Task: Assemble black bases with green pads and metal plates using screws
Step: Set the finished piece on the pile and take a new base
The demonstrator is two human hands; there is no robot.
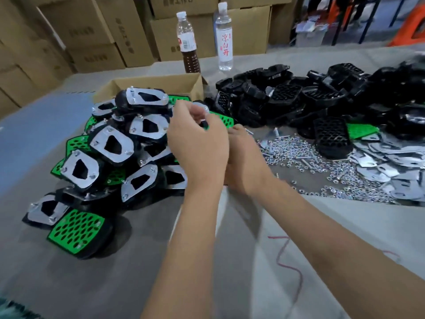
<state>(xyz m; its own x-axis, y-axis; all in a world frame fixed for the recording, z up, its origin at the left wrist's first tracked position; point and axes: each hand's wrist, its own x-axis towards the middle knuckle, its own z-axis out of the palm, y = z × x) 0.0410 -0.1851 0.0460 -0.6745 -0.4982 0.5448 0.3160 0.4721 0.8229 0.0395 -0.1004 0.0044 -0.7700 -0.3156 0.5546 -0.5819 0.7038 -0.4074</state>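
Head view: left hand point(197, 143) pinches a small part against a green pad point(224, 120), fingers curled; right hand point(241, 162), just behind it, grip hidden. Loose nuts point(322, 162) lie right of the hands, nearer the right hand; finished assemblies point(110, 146) pile left.

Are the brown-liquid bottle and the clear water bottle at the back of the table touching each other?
Apart. The head view shows the brown-liquid bottle and the clear water bottle standing upright side by side, with cardboard boxes visible through the gap between them.

Grey table point(322, 226) w/ black bases point(299, 97), plates point(386, 162), nuts point(299, 155), bottles point(225, 38)
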